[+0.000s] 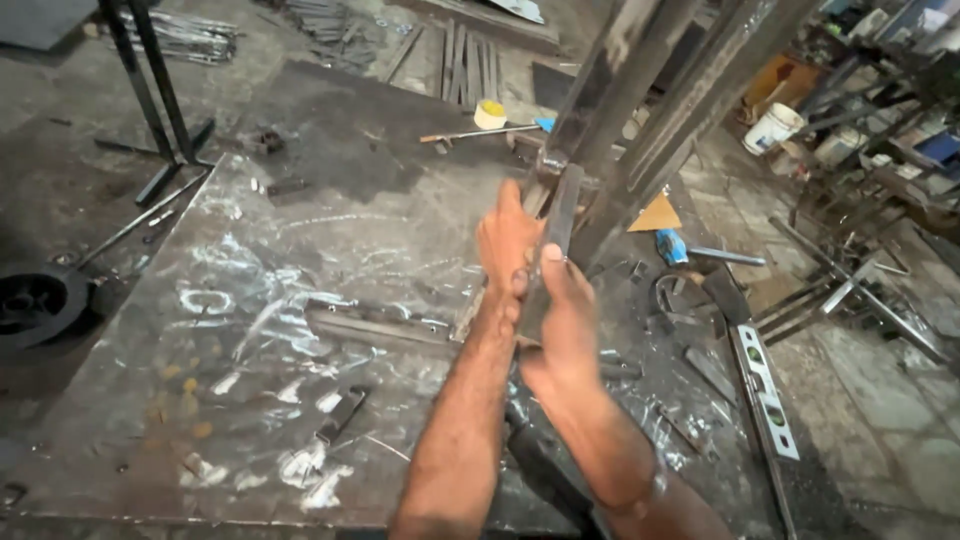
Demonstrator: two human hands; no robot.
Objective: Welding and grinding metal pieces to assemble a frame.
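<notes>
My left hand (508, 240) was up against the short flat steel bar (562, 215), fingers pressed together and flat along its left face. My right hand (565, 310) was wrapped round the same bar lower down, thumb pointing up its edge, pinching it tight. The bar stood nearly upright, its top end butted against the foot of the tall steel frame (640, 100) that leaned up and away over the worktop (230, 340). That worktop was a big scuffed steel plate, chalk marks all over it. Just behind my wrists lay a long flat strip with holes (380, 322). Nearer me, to the left, a small dark metal offcut (342, 413) lay on its own. Off to my right a spirit level (765, 390) ran along the plate's edge. Farther back a yellow tape roll (490, 114) sat beside a thin rod, and a white bucket (772, 128) stood on the floor, well apart from my hands.
</notes>
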